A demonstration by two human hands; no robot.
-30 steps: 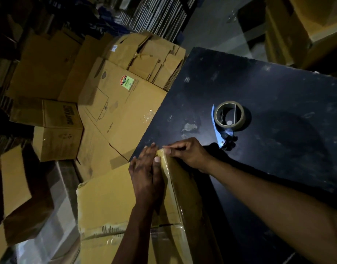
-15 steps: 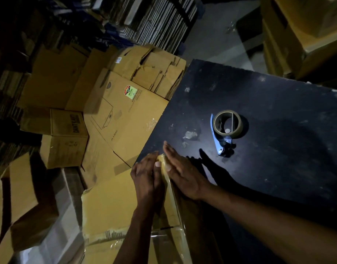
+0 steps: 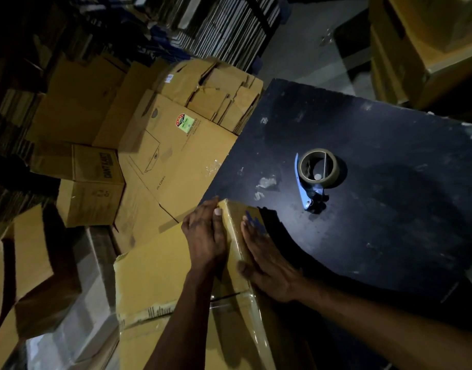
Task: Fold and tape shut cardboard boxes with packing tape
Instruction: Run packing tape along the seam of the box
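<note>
Head view: your cardboard box [image 3: 160,276] fills the lower middle of the frame, its far corner at about 12 o'clock from your wrists and touching the near edge of the dark table [image 3: 389,222]. A taped ridge runs along the box's top edge, its long axis going from 6 o'clock by your forearms up to that corner at 12.

Your left hand [image 3: 205,236] lies flat on the face to the 9 o'clock side of the ridge, fingers straight and pressing, gripping nothing. Your right hand [image 3: 267,260] lies flat on the face to the 3 o'clock side, fingers also straight, the thumb spread toward the ridge. The two hands flank the edge, apparently smoothing tape down onto the cardboard.

The tape dispenser [image 3: 316,174], with its roll and blue handle, sits on the table at roughly 1 o'clock from your right fingertips, well apart from the box. Your right hand is clearly the nearer one, so in my judgement that is the hand to reach for it. The handle points back toward you at about 6 o'clock.

Flattened cartons [image 3: 176,145] are piled at 10 o'clock beyond the box.
</note>
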